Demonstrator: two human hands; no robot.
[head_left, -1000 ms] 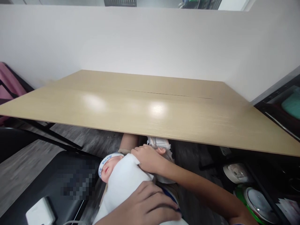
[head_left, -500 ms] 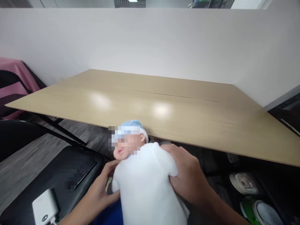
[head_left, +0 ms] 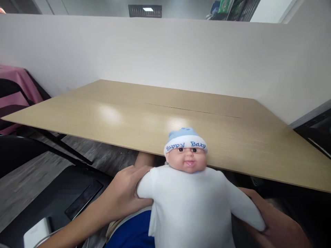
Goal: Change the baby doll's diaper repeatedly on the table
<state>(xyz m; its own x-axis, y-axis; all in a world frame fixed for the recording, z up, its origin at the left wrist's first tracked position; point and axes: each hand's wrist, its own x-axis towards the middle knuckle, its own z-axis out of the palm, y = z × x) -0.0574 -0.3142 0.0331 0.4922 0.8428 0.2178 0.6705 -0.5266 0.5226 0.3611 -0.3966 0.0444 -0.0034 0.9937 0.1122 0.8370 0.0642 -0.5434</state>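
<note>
A baby doll [head_left: 191, 206] in a white top faces me, upright, at the table's near edge. On its head is a light blue cap [head_left: 185, 141] with a white band reading "Happy Baby". My left hand [head_left: 131, 189] is closed round the doll's sleeve on the left side, thumb below and fingers behind. My right hand [head_left: 274, 217] grips the end of the other sleeve, which stretches out and down to the right. The fingers of my right hand are partly hidden behind that sleeve. The doll's lower body runs out of the picture.
A light wooden table [head_left: 124, 113] stands ahead against a white wall [head_left: 155, 51]. On the left, a black chair seat [head_left: 59, 193] carries a dark phone [head_left: 84, 199] and a white power bank [head_left: 37, 234] with a cable. Pink cloth [head_left: 15, 79] hangs farther left.
The doll has turned from facing left to facing me and shifted right. My right hand has moved from its shoulder out to the sleeve end, stretching it sideways.
</note>
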